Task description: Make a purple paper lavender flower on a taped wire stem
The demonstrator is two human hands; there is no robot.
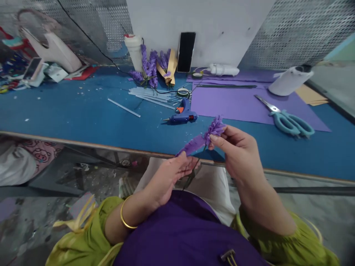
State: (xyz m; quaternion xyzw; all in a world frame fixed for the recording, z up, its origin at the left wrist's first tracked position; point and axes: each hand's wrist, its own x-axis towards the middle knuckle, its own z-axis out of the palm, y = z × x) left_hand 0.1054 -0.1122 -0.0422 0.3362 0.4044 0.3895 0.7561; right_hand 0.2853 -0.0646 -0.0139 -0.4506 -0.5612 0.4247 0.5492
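Between my hands, over the table's front edge, is a purple paper flower (215, 127) on a thin green stem (191, 176). My right hand (240, 151) pinches the flower head at its right side. From the head a fringed purple paper strip (194, 145) runs down to the left. My left hand (173, 173) has the strip's lower end between thumb and fingers, and the stem passes by its fingertips. Just beyond the hands a blue glue gun (183, 115) lies on its side, nozzle to the left.
Teal-handled scissors (288, 120) lie partly on purple paper sheets (230, 101) at the right. Glue sticks (151, 95) and green tape (183, 92) sit behind the glue gun. Finished purple flowers (149, 66) and a phone (186, 51) stand at the back of the blue table (83, 111).
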